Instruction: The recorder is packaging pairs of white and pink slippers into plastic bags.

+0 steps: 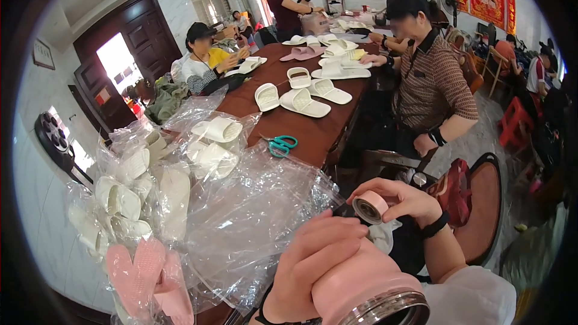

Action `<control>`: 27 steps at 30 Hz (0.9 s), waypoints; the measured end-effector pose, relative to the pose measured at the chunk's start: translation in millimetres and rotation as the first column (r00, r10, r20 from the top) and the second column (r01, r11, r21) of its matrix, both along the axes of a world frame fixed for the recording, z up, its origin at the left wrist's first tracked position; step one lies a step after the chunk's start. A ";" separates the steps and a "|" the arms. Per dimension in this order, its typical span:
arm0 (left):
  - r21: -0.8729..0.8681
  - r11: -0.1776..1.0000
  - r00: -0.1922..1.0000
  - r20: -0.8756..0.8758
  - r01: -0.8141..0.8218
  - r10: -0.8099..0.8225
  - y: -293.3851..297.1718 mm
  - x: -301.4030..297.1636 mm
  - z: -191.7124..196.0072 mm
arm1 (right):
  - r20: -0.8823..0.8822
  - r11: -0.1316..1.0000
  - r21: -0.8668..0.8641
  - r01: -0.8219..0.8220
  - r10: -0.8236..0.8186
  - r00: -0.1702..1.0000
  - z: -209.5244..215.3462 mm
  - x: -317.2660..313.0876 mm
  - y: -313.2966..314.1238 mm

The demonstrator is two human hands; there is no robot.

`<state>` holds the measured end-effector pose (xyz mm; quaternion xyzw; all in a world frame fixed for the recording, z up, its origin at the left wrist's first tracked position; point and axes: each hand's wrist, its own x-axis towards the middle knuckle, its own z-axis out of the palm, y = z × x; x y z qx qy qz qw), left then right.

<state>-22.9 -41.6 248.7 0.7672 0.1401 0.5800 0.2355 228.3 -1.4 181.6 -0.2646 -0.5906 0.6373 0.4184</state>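
Close to me, a large pink thermos-like bottle (355, 283) lies tilted, its shiny metal rim facing the lower edge of the view. My left hand (313, 259) is closed around its side, with the fingers laid over the top. A small round pink cap (372, 203) with a metal-looking inside is pinched in the fingers of my right hand (409, 200), just beyond the bottle. The two pink pieces are apart. Clear plastic bags (253, 222) are spread over the table left of my hands.
White slippers (123, 198) and pink slippers (141, 271) in clear bags pile up at left. Teal-handled scissors (282, 145) rest on the brown table (241, 105), with more white slippers (304, 103) beyond. A co-worker (430, 78) sits at right, near a red-brown chair (481, 210).
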 end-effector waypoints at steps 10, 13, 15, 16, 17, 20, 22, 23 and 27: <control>0.176 0.973 0.983 0.131 -0.149 0.126 -0.9 27.4 -5.2 | 0.087 0.999 0.045 0.015 -0.018 0.996 -3.8 9.5 -3.4; 0.222 0.971 0.996 -0.004 -0.086 0.089 -2.0 18.8 13.1 | 0.085 1.000 0.028 0.015 -0.017 0.996 -3.4 10.6 -8.1; 0.221 0.971 0.996 0.007 -0.092 0.093 -4.0 20.6 15.5 | 0.074 0.999 0.026 0.018 -0.020 0.997 -5.9 10.9 -10.6; 0.216 0.971 0.995 0.016 -0.102 0.101 -5.9 20.7 16.6 | 0.090 1.000 0.022 0.014 -0.016 0.996 -3.2 9.8 -13.2; 0.226 0.969 0.995 0.019 -0.103 0.102 -11.2 27.8 16.3 | 0.091 0.999 0.032 0.013 -0.016 0.996 -2.5 9.3 -14.3; 0.113 0.953 0.930 0.275 -0.283 0.244 -22.0 43.2 15.2 | 0.102 0.999 0.038 -0.002 -0.002 0.995 -4.5 5.6 -12.9; 0.192 0.940 0.941 0.243 -0.283 0.234 -18.5 40.1 18.1 | 0.119 0.999 0.036 0.014 -0.018 0.993 -0.6 6.5 -16.0; 0.199 0.936 0.940 0.247 -0.289 0.237 -15.7 34.4 20.5 | 0.134 0.999 0.029 0.033 -0.037 0.990 0.9 7.0 -17.1; 0.341 0.924 0.983 0.114 -0.173 0.142 -8.3 16.2 36.7 | 0.122 0.999 0.033 0.029 -0.033 0.992 2.4 5.0 -17.4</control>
